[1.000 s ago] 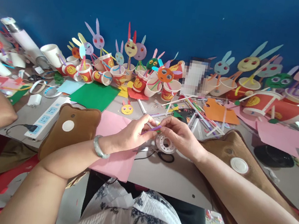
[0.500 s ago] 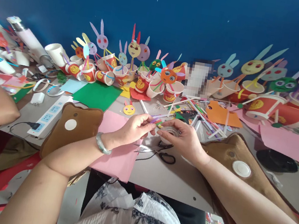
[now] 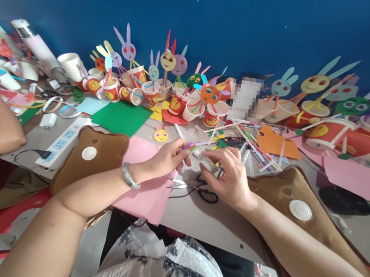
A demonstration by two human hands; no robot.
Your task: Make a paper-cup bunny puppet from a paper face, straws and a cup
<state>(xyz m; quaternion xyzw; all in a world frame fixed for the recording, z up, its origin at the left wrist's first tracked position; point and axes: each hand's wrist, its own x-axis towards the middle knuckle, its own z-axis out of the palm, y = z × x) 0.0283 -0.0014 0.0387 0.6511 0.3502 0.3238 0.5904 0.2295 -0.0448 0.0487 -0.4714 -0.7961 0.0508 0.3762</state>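
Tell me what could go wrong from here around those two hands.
1. The narrow purple and green strips pinched in the left hand might bend or slip out of line.
2. The tape roll in the right hand could stick to those strips where unwanted.
3. The scissors lie just below both hands, blades bare; a lowered hand might get nicked.

Head view faces forward and down; table (image 3: 219,221) close below, blue wall (image 3: 204,15) beyond.

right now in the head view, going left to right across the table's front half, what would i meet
White power strip, brown plush hot-water bag, left hand, clear tape roll, right hand, second brown plush hot-water bag.
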